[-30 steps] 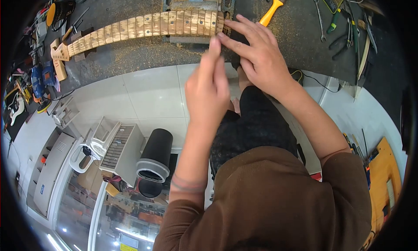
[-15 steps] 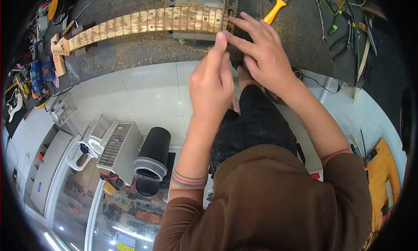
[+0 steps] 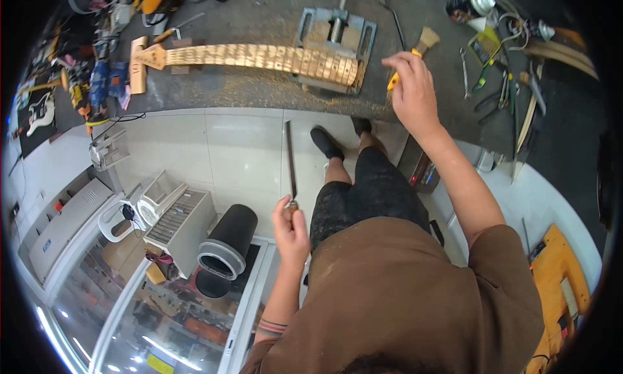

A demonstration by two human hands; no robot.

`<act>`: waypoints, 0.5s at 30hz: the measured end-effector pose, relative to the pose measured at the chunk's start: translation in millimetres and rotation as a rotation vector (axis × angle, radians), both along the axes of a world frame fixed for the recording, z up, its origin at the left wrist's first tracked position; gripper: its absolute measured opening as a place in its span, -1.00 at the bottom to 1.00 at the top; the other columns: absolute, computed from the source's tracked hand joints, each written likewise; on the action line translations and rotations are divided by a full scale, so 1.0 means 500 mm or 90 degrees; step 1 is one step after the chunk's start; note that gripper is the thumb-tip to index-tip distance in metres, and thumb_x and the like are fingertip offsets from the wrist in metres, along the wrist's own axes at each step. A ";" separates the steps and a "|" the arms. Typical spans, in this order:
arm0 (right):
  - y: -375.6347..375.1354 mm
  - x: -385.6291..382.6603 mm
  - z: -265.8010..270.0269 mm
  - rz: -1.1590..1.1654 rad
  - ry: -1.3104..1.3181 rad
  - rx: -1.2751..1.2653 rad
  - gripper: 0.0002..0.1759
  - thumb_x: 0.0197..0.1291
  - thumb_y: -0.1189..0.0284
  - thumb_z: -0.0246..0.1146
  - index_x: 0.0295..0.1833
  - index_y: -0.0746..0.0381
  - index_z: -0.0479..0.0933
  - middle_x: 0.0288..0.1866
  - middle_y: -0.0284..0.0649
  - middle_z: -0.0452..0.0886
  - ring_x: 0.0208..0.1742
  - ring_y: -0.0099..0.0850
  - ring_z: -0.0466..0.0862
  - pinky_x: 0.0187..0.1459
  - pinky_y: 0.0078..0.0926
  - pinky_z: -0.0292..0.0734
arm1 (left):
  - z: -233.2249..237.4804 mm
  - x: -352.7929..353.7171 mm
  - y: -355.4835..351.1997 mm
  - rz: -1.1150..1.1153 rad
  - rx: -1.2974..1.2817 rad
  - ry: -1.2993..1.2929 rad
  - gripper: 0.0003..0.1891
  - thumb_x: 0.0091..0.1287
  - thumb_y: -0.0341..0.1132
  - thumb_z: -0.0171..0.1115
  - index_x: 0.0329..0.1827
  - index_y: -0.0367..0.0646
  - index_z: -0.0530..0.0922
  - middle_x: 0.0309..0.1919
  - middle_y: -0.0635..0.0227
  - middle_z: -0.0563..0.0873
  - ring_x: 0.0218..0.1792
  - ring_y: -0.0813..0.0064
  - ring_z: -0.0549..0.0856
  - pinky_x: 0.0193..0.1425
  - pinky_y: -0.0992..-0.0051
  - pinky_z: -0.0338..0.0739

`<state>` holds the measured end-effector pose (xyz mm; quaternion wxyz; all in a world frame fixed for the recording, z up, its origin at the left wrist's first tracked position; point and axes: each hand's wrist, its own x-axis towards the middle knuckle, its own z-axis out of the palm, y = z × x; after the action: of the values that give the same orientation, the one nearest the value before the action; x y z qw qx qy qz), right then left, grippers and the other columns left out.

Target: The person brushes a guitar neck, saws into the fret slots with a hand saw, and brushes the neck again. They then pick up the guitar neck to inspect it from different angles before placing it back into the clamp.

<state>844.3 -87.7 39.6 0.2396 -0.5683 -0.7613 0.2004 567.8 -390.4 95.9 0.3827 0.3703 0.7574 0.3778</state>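
My left hand (image 3: 290, 234) is closed round the wooden handle of a long, narrow metal file (image 3: 291, 160). The file points upward in view, over the floor in front of the bench. At the bench, my right hand (image 3: 415, 91) has its fingers bent over the yellow handle of a brush (image 3: 427, 39); part of the grip is hidden by the hand. A guitar neck (image 3: 253, 54) with a blotchy light wood fretboard lies to the left. Its wide end rests on a metal vise (image 3: 368, 43), and its headstock end is by a wooden block (image 3: 138, 75).
Sawdust covers the dark bench (image 3: 233, 95) round the neck. A wrench (image 3: 464, 72), pliers (image 3: 503, 95) and other tools lie at the right. Power tools (image 3: 99, 82) crowd the left end. A black bin (image 3: 230, 234) stands on the floor below.
My hands have moved apart from the neck's wide end. The left drew back toward my body with the file, and the right went over to the brush. The view has shifted.
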 end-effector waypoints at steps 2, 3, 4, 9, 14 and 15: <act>0.030 0.041 -0.008 0.045 -0.102 0.060 -0.54 0.30 0.61 0.31 0.29 0.13 0.70 0.39 -0.15 0.63 0.49 -0.10 0.61 0.50 -0.06 0.47 | 0.038 -0.017 0.007 0.062 -0.038 -0.053 -0.60 0.77 -0.49 0.15 0.60 -0.27 0.44 -0.31 0.55 0.48 -0.34 0.73 0.42 -0.24 0.60 0.35; 0.045 0.061 -0.013 0.075 -0.203 0.100 -0.60 0.31 0.57 0.32 0.25 0.12 0.70 0.36 -0.15 0.62 0.49 -0.13 0.60 0.49 -0.08 0.46 | 0.045 -0.028 0.000 0.085 -0.042 -0.042 -0.62 0.77 -0.47 0.16 0.57 -0.27 0.47 -0.35 0.57 0.47 -0.36 0.73 0.40 -0.26 0.58 0.33; 0.059 0.083 -0.023 0.091 -0.199 0.123 -0.60 0.31 0.57 0.32 0.25 0.12 0.70 0.36 -0.15 0.62 0.49 -0.13 0.60 0.49 -0.08 0.46 | 0.041 -0.041 -0.011 0.109 -0.045 -0.031 -0.65 0.78 -0.45 0.17 0.54 -0.27 0.49 -0.39 0.58 0.46 -0.38 0.74 0.39 -0.28 0.57 0.31; 0.136 0.150 0.000 0.276 -0.271 0.077 -0.78 0.35 0.45 0.38 0.08 0.14 0.64 0.33 -0.25 0.65 0.52 -0.19 0.57 0.44 -0.03 0.43 | 0.007 -0.083 -0.131 0.218 -0.191 0.090 -0.71 0.75 -0.34 0.25 0.41 -0.22 0.57 -0.48 0.54 0.48 -0.43 0.68 0.39 -0.32 0.44 0.33; 0.217 0.060 0.143 0.188 -0.120 0.000 -0.77 0.55 0.35 0.37 0.13 0.21 0.54 0.08 -0.12 0.79 0.19 0.00 0.78 0.14 0.01 0.62 | -0.075 -0.081 -0.299 0.306 -0.305 0.159 -0.70 0.71 -0.27 0.29 0.35 -0.20 0.61 -0.47 0.37 0.63 -0.43 0.53 0.55 -0.26 0.31 0.49; 0.222 0.029 0.153 0.113 0.016 -0.020 -0.73 0.61 0.32 0.37 0.17 0.23 0.50 -0.04 -0.05 0.83 0.03 0.08 0.84 0.01 0.05 0.67 | -0.078 -0.071 -0.315 0.311 -0.325 0.169 -0.70 0.70 -0.25 0.29 0.34 -0.21 0.61 -0.43 0.30 0.70 -0.40 0.44 0.62 -0.21 0.25 0.54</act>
<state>858.9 23.1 116.0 0.2218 -0.4998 -0.8022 0.2397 532.3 -547.8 56.6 0.2594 0.1169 0.9364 0.2056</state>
